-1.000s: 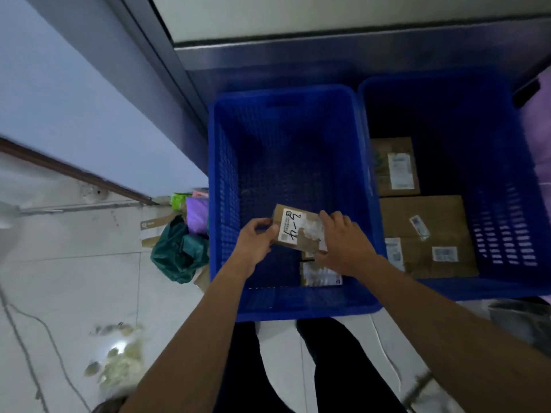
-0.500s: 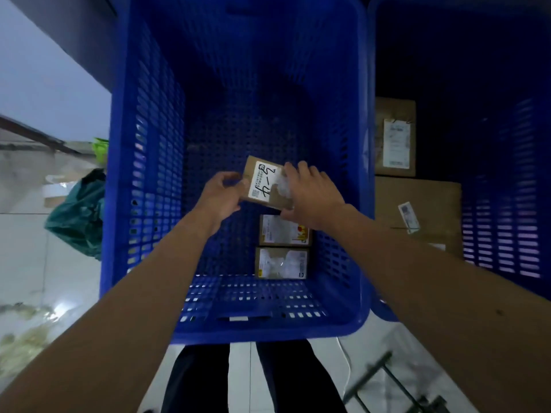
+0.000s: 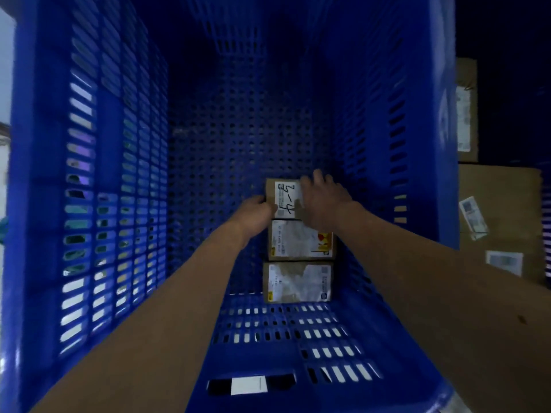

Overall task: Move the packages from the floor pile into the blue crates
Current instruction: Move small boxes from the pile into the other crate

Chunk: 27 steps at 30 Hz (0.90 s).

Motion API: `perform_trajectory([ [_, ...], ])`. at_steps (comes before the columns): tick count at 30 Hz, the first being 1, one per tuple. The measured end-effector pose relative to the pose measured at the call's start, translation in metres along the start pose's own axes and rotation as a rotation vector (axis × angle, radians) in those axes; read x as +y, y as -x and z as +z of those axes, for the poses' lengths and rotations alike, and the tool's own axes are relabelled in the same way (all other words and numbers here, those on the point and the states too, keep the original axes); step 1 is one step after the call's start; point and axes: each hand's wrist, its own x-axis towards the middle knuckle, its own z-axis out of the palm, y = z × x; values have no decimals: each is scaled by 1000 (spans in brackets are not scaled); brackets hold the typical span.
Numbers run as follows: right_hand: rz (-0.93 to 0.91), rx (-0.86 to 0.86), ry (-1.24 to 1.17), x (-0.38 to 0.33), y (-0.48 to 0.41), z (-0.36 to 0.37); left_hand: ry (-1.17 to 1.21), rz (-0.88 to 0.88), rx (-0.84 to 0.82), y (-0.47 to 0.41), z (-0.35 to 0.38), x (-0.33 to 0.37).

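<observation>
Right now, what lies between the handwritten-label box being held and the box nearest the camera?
One small box with a yellow-and-red sticker, in line with them, per the head view.

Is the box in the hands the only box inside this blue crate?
No, a second box and a third box lie beside the held box on the crate floor.

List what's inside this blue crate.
The blue crate holds three packages in a row: nearest package, middle package, and farthest package, held by left hand and right hand. Hands hide part of its label.
</observation>
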Motion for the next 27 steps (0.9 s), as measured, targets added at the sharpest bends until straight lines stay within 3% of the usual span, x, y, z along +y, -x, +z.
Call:
perform_trajectory([
  [5,69,-11,-118,-4,-1,-2,8,-2,-41,-2,15,-8],
  [11,121,-23,-99,-7,2,-2,-23,-27,-68,2,20,-6],
  [16,123,-13,-146,-6,4,-1,36,-261,-73,4,24,-19],
  [27,130,-22,-174,-3,6,-3,-117,-309,-48,5,41,-29],
])
